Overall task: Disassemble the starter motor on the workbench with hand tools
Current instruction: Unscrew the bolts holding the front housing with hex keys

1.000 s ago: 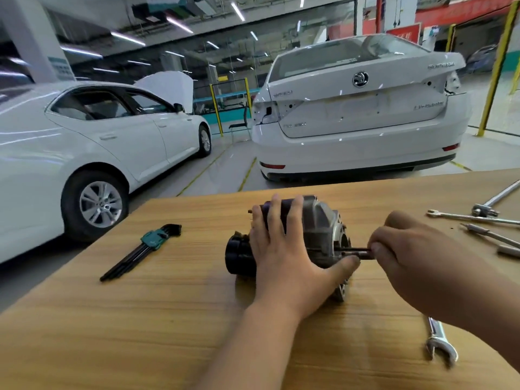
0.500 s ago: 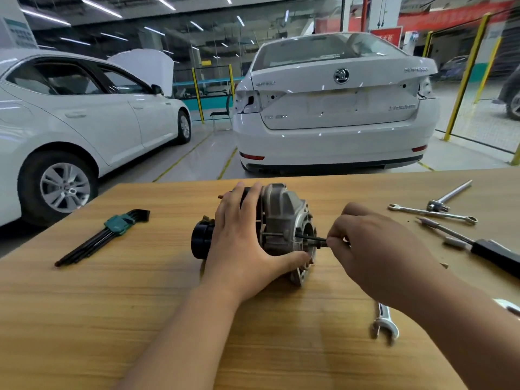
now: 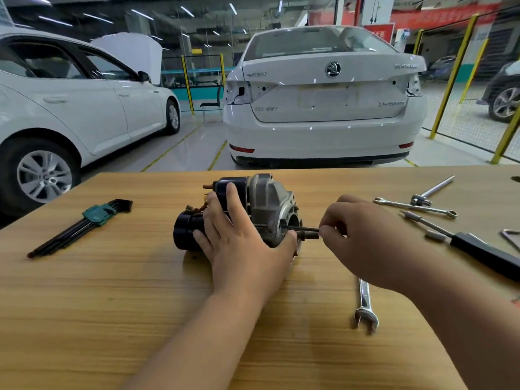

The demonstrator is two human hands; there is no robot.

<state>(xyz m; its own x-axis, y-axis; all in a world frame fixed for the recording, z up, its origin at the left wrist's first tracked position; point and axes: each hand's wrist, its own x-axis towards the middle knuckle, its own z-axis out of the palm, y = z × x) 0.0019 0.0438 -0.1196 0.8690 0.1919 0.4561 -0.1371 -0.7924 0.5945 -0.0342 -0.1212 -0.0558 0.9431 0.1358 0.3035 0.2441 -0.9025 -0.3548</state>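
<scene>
The starter motor (image 3: 267, 205) lies on its side in the middle of the wooden tabletop (image 3: 112, 291), black body to the left and grey metal nose to the right. The left hand (image 3: 242, 249) is clamped over it: fingers curl over the dark body and the thumb presses against the rim of the grey end, a firm grip that pins the motor down. The right hand (image 3: 363, 240) has its fingertips closed in a pinch on the outer end of a long bolt (image 3: 302, 228), a thin dark rod that sticks out sideways from the grey end. No tool is in either hand.

To my eye, the step in hand is drawing out a long through bolt by the fingers, one that looks already loosened. A fair length of it shows, but how much remains inside I cannot tell.

The next move calls for a straight pull to the right along the bolt's own line, perhaps with a few finger turns if threads catch, while the left hand keeps the motor from rolling. Then the bolt wants setting down where it will not roll away.

Within reach lie a set of hex keys (image 3: 84, 223) on the left, a spanner (image 3: 365, 302) near the right forearm, and a black-handled screwdriver (image 3: 484, 251) further right.
</scene>
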